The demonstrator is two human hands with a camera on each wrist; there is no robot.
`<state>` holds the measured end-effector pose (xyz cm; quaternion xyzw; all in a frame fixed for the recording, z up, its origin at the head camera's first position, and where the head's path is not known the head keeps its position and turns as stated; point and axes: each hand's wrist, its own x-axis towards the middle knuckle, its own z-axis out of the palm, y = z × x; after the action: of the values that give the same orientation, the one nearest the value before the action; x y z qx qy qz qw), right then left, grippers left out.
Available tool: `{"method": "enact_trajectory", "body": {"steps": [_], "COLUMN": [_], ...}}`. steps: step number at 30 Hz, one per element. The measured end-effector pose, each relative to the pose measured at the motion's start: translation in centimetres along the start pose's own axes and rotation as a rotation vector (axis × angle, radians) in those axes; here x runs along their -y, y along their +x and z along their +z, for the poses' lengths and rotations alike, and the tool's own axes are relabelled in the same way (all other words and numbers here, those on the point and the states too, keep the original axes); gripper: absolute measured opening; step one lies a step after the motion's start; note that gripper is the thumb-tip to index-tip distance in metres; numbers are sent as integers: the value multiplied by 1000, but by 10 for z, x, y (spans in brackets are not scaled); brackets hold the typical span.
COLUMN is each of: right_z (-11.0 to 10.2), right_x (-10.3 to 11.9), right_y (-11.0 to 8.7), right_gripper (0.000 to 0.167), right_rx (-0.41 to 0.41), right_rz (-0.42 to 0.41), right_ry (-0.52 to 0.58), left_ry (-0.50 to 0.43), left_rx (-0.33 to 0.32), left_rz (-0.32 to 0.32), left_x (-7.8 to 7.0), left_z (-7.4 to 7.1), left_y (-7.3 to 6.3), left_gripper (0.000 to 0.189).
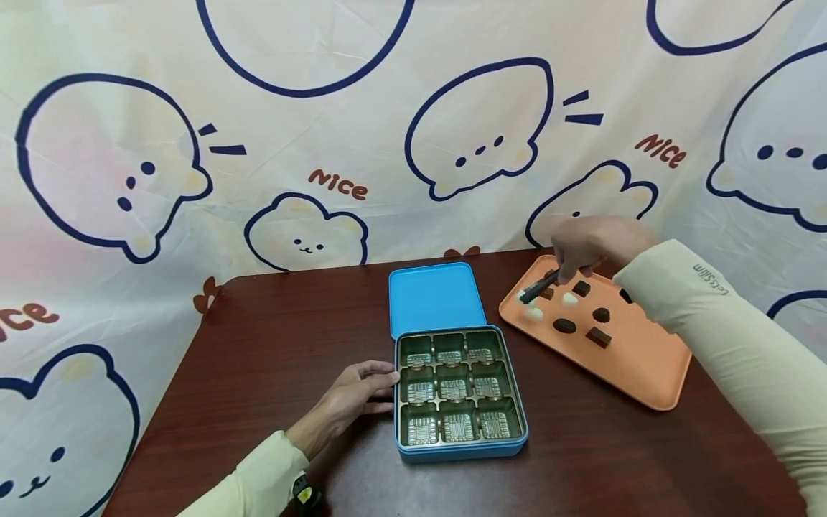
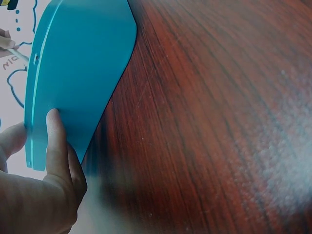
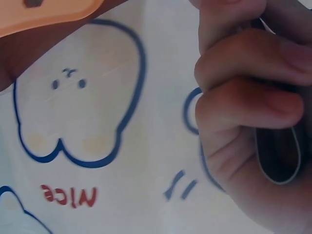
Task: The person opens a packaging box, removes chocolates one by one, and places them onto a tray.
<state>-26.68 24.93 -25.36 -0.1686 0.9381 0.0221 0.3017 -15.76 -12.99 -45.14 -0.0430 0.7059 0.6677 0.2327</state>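
Note:
My left hand (image 1: 352, 395) rests against the left side of a blue tin (image 1: 461, 454), its fingers fairly straight. In the left wrist view those fingers (image 2: 57, 141) touch the blue side wall. A gold tray (image 1: 454, 365) with several square compartments, all bare, lies inside the tin. Over an orange tray (image 1: 652, 384) at the right, my right hand (image 1: 591, 243) grips dark tongs (image 1: 539, 287). The tong tips are at a white chocolate at the tray's left end; whether they pinch it I cannot tell. In the right wrist view, curled fingers wrap the tongs' looped end (image 3: 278, 161).
The tin's blue lid (image 1: 436, 296) lies open behind it. Several dark chocolates (image 1: 599, 337) and white chocolates (image 1: 533, 314) are spread on the orange tray. A patterned cloth (image 1: 388, 215) hangs behind the dark wooden table (image 1: 278, 345).

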Motion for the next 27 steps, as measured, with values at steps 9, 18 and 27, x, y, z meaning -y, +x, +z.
{"method": "enact_trajectory", "body": {"steps": [9, 18, 27], "right_z": [6, 14, 27], "right_x": [-38, -69, -103], "right_y": [4, 9, 12], "right_gripper": [34, 33, 34], "right_rx": [15, 65, 89], "right_rz": [52, 212, 274], "right_ry": [-5, 23, 64], "left_ry": [9, 6, -3], "left_rx": [-7, -5, -2], "left_rz": [-7, -6, 2], "left_x": [-1, 0, 0], "left_z": [0, 0, 0], "left_y": [0, 0, 0], "left_gripper": [49, 48, 48]}}
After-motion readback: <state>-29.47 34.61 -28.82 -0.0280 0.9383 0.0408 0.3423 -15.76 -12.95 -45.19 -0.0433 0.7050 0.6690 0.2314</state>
